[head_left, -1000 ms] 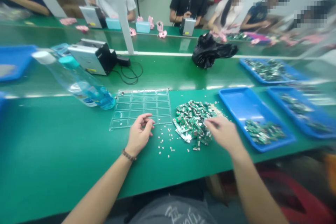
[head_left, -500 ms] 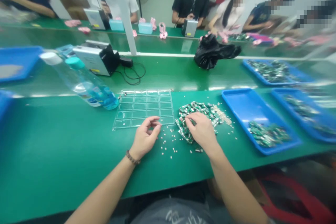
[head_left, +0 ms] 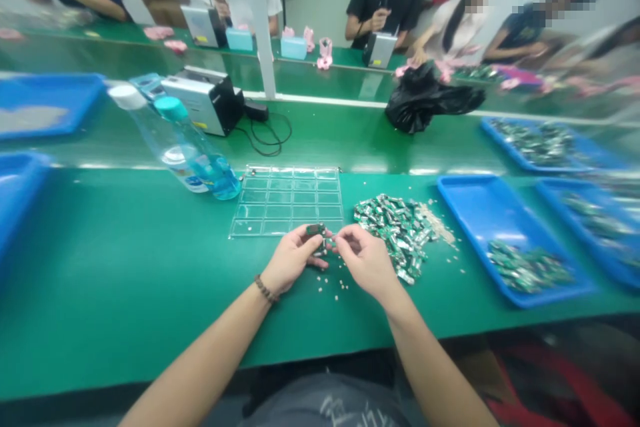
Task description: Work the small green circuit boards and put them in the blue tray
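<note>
My left hand (head_left: 293, 259) and my right hand (head_left: 367, 259) meet over the green table, just in front of a clear plastic grid tray (head_left: 289, 199). Both pinch a small green circuit board (head_left: 317, 231) between their fingertips. To the right of my right hand lies a pile of small green circuit boards (head_left: 399, 227). Tiny pale bits (head_left: 332, 285) are scattered on the table under and between my hands.
Two water bottles (head_left: 187, 147) lie left of the grid tray. Blue trays (head_left: 480, 210) holding more boards sit at the right, other blue trays (head_left: 47, 103) at the left. A grey device (head_left: 204, 99) with cables and a black bag (head_left: 425, 99) lie behind. Several people work across the table.
My right hand left the pile and came left with a small board. My left hand rose to meet it, and both now pinch the board.
</note>
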Demonstrator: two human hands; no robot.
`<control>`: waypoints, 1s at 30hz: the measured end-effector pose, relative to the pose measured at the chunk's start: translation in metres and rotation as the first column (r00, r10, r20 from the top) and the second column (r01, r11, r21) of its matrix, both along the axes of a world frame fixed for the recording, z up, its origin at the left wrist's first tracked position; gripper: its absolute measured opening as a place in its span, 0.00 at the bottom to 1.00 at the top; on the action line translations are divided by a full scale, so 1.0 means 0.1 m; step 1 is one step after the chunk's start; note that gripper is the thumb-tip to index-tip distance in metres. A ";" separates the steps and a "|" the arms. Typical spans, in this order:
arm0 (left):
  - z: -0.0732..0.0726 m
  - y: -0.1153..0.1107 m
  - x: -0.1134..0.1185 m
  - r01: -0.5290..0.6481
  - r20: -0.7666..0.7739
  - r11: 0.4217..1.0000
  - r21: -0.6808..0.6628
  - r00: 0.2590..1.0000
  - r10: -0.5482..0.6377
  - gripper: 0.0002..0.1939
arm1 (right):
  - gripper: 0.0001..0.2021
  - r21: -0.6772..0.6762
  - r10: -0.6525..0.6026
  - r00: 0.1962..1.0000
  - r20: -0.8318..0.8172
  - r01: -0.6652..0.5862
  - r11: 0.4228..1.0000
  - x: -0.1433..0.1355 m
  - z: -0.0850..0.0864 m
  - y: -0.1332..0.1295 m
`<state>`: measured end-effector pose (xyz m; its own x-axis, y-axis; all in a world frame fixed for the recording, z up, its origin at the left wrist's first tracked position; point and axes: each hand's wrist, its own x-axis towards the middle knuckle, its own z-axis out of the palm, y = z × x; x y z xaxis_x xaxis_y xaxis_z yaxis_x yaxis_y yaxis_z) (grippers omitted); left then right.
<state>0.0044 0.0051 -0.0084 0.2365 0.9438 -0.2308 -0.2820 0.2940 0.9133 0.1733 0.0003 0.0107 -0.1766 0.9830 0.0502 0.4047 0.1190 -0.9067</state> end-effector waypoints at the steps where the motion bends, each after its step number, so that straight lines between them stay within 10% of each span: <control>1: 0.01 0.00 -0.01 -0.012 0.001 1.000 -0.015 1.000 0.012 0.17 | 0.06 0.029 0.012 0.998 0.066 -0.014 0.999 0.03 0.00 -0.03; 15: -0.05 -0.04 -0.04 -0.032 -0.042 0.999 0.020 0.999 0.033 0.16 | 0.07 0.201 0.062 0.911 0.407 -0.156 0.967 -0.20 -0.12 -0.04; 21: -0.03 0.01 -0.12 -0.204 -0.084 0.974 0.099 0.974 0.212 0.22 | 0.07 0.136 0.067 0.916 0.396 -0.131 0.982 0.00 -0.09 -0.09; 30: 0.03 -0.01 -0.16 0.020 -0.302 0.953 0.302 0.950 0.075 0.16 | 0.12 0.136 0.108 0.952 0.285 -0.152 0.979 0.01 0.25 0.20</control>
<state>-0.0120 0.0045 -0.0051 0.1725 0.9850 0.0045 0.0214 -0.0083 0.9997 0.1741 0.0206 0.0355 -0.3308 0.9346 0.1307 0.6068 0.3168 -0.7290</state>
